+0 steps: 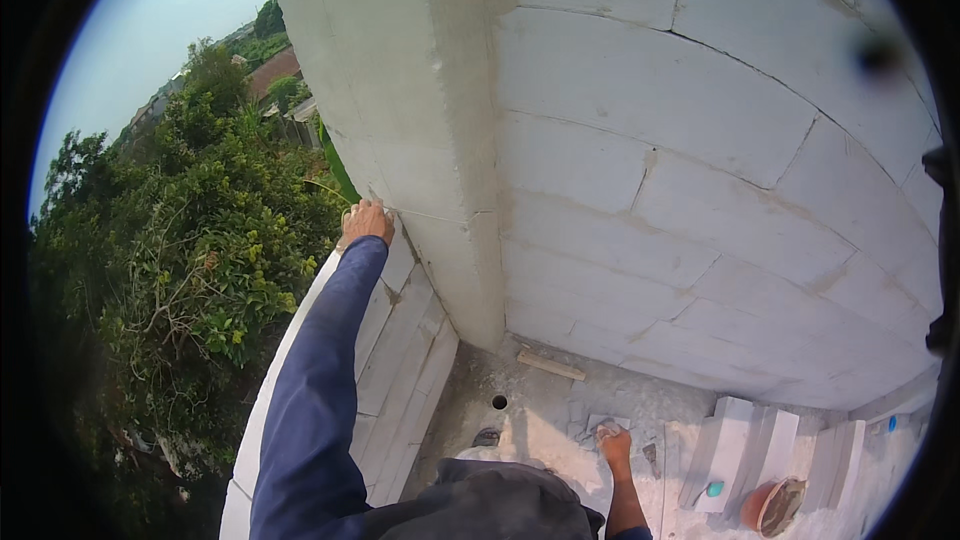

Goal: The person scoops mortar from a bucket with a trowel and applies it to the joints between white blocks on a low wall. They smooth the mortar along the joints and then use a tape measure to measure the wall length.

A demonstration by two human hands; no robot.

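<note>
The landmark is the white block wall (640,140), built of large pale blocks with thin grey joints, which turns a corner near the middle of the view.

Left hand (366,222): at the end of a blue sleeve (315,390), it rests on the outer face of the wall's corner. The fingers are curled together against the block surface. A thin taut string line (430,217) runs from the knuckles across the corner face, level with a mortar joint; it starts right at the fingertips, touching them. Whether the fingers pinch the string or only press beside it cannot be told. The string is pale, very fine and straight, and hard to follow past the corner edge.

Right hand (612,440): it hangs low, well below the wall's inner face, above the dusty concrete floor (540,410). It is closed round a small pale object (605,429), of which only the top shows above the fingers; its kind cannot be told.

Low course (400,340): below the left hand, stacked white blocks run downward from the wall's corner, forming a parapet edge.

Other items relative to the wall:
- A short wooden stick (550,366) lies at the foot of the inner face.
- A round hole (499,402) sits in the floor just out from the corner.
- Loose white blocks (740,440) stand on edge near the right foot of the wall.
- An orange bucket (770,505) lies beside those blocks.
- Green trees (190,240) fill the space outside the wall's outer face.
</note>
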